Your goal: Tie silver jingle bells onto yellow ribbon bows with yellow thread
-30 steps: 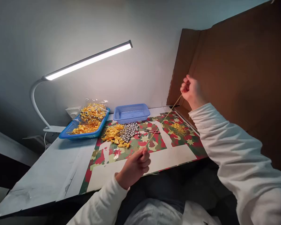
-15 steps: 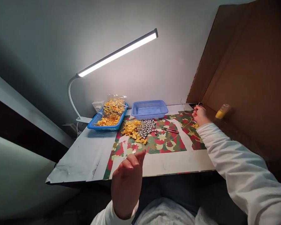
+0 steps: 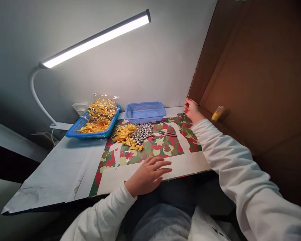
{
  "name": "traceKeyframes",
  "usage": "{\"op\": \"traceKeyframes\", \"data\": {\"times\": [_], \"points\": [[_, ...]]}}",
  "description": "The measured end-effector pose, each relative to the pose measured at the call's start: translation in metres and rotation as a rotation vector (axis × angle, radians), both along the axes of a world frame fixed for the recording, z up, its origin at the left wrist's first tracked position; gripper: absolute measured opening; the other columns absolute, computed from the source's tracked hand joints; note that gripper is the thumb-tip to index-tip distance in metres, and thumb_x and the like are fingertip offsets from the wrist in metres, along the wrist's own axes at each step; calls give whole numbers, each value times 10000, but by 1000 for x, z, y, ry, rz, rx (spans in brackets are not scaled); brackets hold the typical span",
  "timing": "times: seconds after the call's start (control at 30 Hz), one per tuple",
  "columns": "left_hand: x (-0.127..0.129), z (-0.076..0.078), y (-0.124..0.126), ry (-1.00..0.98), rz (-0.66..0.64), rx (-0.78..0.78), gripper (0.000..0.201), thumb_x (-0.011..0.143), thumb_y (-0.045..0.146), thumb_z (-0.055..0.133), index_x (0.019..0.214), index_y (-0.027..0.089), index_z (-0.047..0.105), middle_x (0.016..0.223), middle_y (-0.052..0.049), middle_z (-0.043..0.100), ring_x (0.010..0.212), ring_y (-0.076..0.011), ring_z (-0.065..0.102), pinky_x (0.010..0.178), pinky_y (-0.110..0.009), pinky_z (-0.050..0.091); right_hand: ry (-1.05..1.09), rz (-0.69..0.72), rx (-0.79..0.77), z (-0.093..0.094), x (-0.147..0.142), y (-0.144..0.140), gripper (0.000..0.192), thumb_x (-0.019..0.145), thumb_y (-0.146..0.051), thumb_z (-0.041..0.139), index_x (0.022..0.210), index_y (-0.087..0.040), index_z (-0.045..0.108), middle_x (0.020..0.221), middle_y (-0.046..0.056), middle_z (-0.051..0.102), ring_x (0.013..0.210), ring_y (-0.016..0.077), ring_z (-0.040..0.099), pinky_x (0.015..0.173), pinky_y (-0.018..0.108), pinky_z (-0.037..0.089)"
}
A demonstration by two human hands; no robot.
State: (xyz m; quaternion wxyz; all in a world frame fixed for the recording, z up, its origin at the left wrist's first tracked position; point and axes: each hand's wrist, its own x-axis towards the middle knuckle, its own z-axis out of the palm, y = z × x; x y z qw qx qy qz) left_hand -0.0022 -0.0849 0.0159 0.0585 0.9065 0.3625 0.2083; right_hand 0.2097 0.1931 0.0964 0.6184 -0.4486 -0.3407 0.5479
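Two hands work apart here. The left hand (image 3: 150, 174) lies flat with fingers spread on the near edge of the patterned mat (image 3: 150, 152), its grip released and holding nothing. The right hand (image 3: 192, 110) is at the mat's far right corner, its grip pinched on a thin thread (image 3: 187, 99) that rises from the fingers. Beyond the left hand, on the mat, lie a heap of yellow bows (image 3: 125, 138) and silver bells (image 3: 141, 132), with small scissors (image 3: 168, 134) just right of the bells. To handle the thread well, I judge the pinch should stay firm and the pull gentle, clear of the scissors.
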Motion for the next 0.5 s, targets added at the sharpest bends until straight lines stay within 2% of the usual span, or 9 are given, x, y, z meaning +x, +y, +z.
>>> {"op": "traceKeyframes", "data": {"times": [0.07,0.17,0.27,0.33,0.43,0.5], "points": [[6,-5,6,131,-183,5,535,822,118,533,1339,251,501,1384,-41,559,1316,-245,438,1114,-435,301,-11,9,4,6,-6,8,110,898,-217,568,800,-183,530,640,-55,517,420,39,398,388,144,363],[12,-18,9,129,-252,45,474,884,117,488,1339,244,510,1326,-40,612,1294,-232,482,1121,-417,307,-34,13,-22,6,-12,15,148,932,-280,547,981,-145,583,851,10,610,633,83,570,557,212,506],[16,-28,9,42,-218,40,363,912,139,489,1230,265,610,1220,-48,684,1177,-228,591,1024,-377,423,-58,5,-64,-2,-14,17,276,941,-318,540,1148,-139,570,1087,74,611,887,157,624,751,330,555],[17,-32,7,-25,-184,14,301,921,163,499,1147,274,665,1154,-49,718,1124,-228,629,966,-369,469,-71,-6,-90,-8,-13,16,290,936,-315,548,1170,-144,563,1127,80,603,933,174,622,787,356,553],[18,-29,5,-200,-114,-71,209,905,210,554,1001,274,729,1004,-39,769,1022,-234,686,891,-375,511,-84,-23,-117,-14,-7,15,302,935,-321,548,1182,-148,560,1152,85,596,963,184,617,810,374,548],[19,-22,2,-389,-65,-193,144,870,247,618,913,267,754,896,-36,786,950,-236,711,864,-373,525,-87,-35,-125,-15,-3,16,310,935,-324,547,1192,-152,557,1176,89,587,991,193,610,834,390,541]]}}
